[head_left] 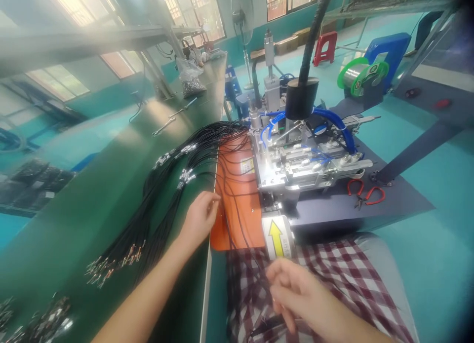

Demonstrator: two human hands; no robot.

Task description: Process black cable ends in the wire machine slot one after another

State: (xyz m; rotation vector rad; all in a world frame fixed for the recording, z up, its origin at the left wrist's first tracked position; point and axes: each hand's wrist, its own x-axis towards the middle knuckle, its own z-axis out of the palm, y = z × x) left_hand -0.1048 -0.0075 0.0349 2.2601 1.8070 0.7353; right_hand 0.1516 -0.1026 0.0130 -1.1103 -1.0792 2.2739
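lying as a loose bundle of thin black wires [159, 205], fanning diagonally across the green belt [92, 195]. ending at the lower left in bare metal terminals [111, 264], splaying apart. carrying small silver connectors [186, 175] midway along several strands. bunching together at the far end beside the machine [296, 165], with a few strands trailing over the orange mat [240, 205] and hanging off its near edge. touching the left hand [202, 217] at the belt's edge.

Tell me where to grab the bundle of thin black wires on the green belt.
Grip the bundle of thin black wires at its bunched middle, from above, probably with the left hand beside it. There the strands run close together on the green belt; the near ends fan into loose metal terminals.
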